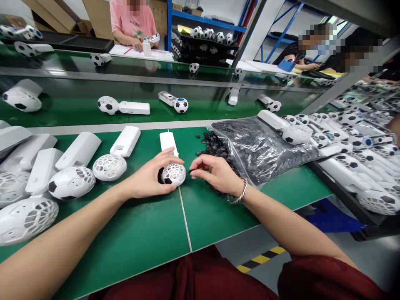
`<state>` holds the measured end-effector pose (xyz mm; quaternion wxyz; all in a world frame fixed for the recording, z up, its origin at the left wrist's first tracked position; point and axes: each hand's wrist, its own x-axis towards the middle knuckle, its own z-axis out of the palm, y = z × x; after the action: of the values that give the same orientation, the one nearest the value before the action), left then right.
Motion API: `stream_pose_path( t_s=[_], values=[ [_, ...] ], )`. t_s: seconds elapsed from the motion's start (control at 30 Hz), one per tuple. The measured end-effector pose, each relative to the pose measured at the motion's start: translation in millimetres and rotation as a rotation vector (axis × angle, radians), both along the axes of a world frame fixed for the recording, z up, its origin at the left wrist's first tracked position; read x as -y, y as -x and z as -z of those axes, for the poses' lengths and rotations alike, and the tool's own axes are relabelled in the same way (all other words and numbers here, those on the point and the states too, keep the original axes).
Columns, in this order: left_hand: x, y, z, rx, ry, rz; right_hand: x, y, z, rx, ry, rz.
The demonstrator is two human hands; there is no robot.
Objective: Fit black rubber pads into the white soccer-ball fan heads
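My left hand (pixel 156 173) is wrapped round the ball-shaped head of a white device patterned like a football (pixel 175 173), with fingers over the top and the thumb along its near side. The device's flat white handle (pixel 168 141) points away from me on the green table. Just right of the ball, my right hand (pixel 211 171) pinches a small black piece between thumb and fingertips, apart from the ball. Beyond that hand, many loose black pieces (pixel 215 146) spill from a clear plastic bag (pixel 262 146).
Several similar football devices (pixel 109 166) lie at the left. More fill a black tray (pixel 340 191) at the right, and one rests on the bag. Beyond the table runs a green conveyor belt (pixel 196 112) carrying several devices. People (pixel 133 25) sit across from me.
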<state>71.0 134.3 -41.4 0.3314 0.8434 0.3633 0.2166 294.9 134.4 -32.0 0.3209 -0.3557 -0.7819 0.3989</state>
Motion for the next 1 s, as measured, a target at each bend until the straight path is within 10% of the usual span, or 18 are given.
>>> stream_pose_path(
  t_s=[0.33, 1.0],
  values=[
    [3.4, -6.0, 0.6, 0.019, -0.01, -0.018, -5.5, 6.9, 0.4, 0.235, -0.684, -0.237],
    [9.6, -17.4, 2.4, 0.035, -0.001, -0.118, -18.1, 17.8, 11.6, 0.069, -0.079, -0.142]
  ],
)
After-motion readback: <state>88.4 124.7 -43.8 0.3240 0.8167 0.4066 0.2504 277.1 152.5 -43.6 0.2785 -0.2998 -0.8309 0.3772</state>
